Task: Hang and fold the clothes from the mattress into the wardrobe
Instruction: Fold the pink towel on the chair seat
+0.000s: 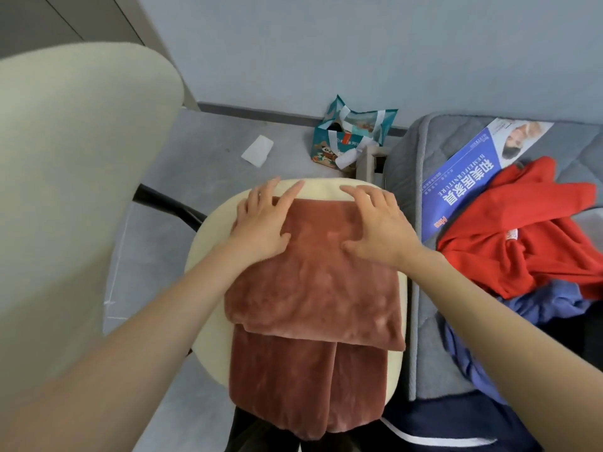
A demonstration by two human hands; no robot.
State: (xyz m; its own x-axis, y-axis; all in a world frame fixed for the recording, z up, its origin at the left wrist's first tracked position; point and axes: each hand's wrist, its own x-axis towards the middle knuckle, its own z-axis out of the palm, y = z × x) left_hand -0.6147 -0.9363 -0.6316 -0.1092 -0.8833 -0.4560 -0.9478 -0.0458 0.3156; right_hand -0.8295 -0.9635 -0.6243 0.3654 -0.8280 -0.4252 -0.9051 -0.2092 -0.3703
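Home bedroom: mattress [424,164] with clothes [522,243], cream chair [208,243].

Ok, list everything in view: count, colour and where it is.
folded garment: one, rust brown, on the chair seat.
chair: one, cream, under the garment.
mattress: one, grey, right.
red garment: one, red, on the mattress.
blue garment: one, blue, below the red.
navy cloth: one, white-striped, bottom right.
printed sheet: one, blue and white, on the mattress.
bag: one, teal, floor by the wall.
paper slip: one, white, floor.
left hand: one, fingers spread, on the folded garment.
right hand: one, likewise.
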